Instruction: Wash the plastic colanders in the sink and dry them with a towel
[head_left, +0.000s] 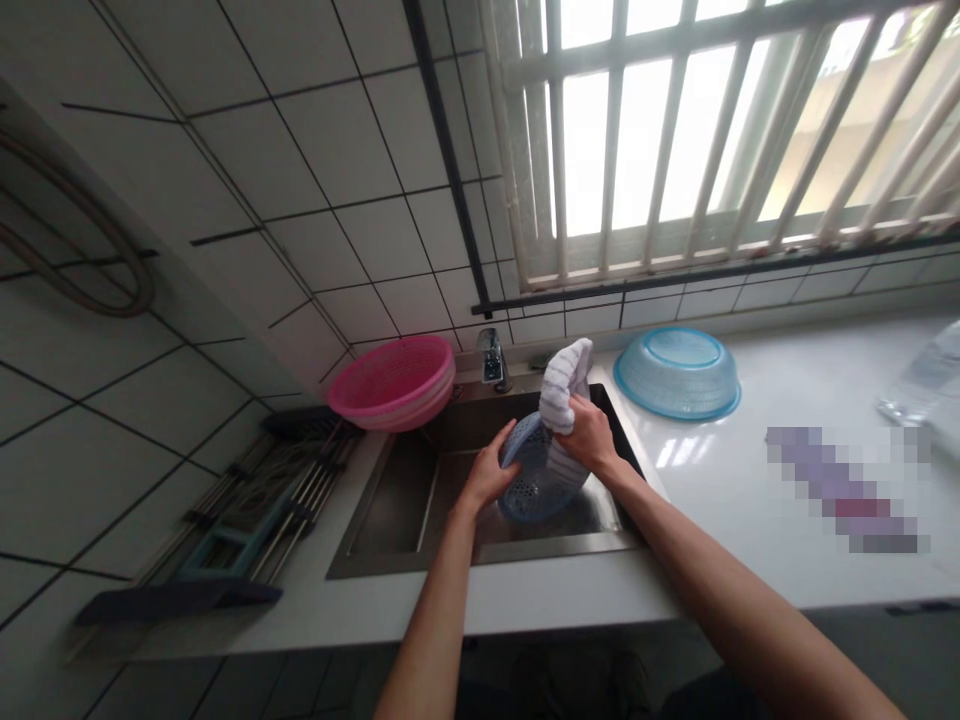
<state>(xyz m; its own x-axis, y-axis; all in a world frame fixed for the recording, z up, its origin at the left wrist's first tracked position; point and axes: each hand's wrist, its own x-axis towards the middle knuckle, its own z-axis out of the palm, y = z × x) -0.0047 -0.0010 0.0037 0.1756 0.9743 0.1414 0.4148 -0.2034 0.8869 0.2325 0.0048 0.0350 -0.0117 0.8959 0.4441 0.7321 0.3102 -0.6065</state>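
Over the steel sink (390,500) my left hand (489,478) grips the left rim of a small blue perforated basket (536,482), which is tilted on its side. My right hand (589,435) is closed on a white striped cloth (564,385). The cloth's upper end sticks up above my fist, and its lower part lies pressed against the inside of the basket. Both hands meet at the middle of the sink, just in front of the tap (493,358).
A pink basket (392,382) rests on the sink's back left corner. A larger light blue basket (677,372) lies upside down on the white counter (750,520) to the right. A metal dish rack (262,500) lies left of the sink. A clear plastic item (919,385) sits far right.
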